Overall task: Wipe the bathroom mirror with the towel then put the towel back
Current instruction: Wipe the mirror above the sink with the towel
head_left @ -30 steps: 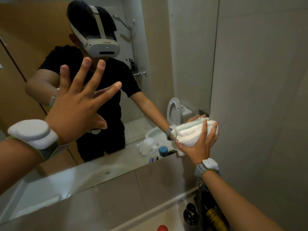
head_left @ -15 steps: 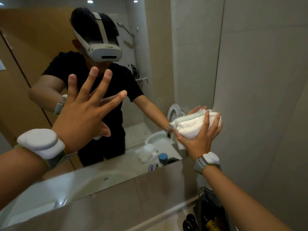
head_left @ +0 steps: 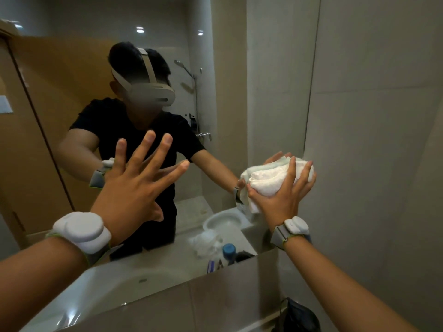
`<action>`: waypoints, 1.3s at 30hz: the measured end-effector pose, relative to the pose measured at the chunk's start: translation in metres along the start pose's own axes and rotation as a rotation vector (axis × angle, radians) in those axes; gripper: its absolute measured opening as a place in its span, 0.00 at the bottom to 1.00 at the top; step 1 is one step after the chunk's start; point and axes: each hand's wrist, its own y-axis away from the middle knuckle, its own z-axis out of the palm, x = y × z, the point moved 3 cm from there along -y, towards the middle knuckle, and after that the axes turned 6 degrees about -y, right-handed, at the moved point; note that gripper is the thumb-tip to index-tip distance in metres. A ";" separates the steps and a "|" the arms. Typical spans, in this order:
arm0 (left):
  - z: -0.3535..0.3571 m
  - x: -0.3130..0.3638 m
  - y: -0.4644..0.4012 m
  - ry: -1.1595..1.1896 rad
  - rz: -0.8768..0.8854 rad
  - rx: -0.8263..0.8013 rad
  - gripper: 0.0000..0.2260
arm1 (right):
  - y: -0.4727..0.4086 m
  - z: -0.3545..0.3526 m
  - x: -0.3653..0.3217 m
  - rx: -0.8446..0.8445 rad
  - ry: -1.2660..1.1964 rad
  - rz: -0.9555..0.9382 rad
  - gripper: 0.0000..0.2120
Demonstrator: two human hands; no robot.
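Observation:
The bathroom mirror [head_left: 271, 75] fills the wall ahead, up to its right edge beside a tiled wall. A bunched white towel [head_left: 271, 179] is pressed against the glass near the mirror's lower right edge, with my right hand [head_left: 282, 200] gripping it, fingers spread over the cloth. My left hand [head_left: 134, 188] is raised in front of the mirror at centre left, fingers spread wide, holding nothing. Whether its palm touches the glass is unclear. Both wrists wear white bands.
A grey tiled wall [head_left: 383, 140] stands to the right. Below the mirror runs a tiled ledge [head_left: 215, 303]. A dark bag [head_left: 297, 317] sits at the bottom right. The reflection shows a person in black, a sink counter with small items, a toilet and a shower.
The view has tilted upward, so the bottles at the bottom edge dropped out of sight. My right hand with the towel has moved slightly up along the mirror's right edge. The left hand stays spread.

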 end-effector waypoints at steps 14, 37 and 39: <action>0.003 -0.001 -0.003 0.051 -0.017 -0.107 0.67 | -0.057 -0.005 -0.059 0.066 0.022 -0.067 0.62; 0.004 0.003 -0.006 0.116 -0.064 -0.200 0.67 | -0.143 -0.028 -0.137 0.068 0.027 0.000 0.59; 0.005 0.003 -0.007 0.126 -0.057 -0.215 0.67 | -0.151 -0.030 -0.145 0.078 0.020 0.003 0.58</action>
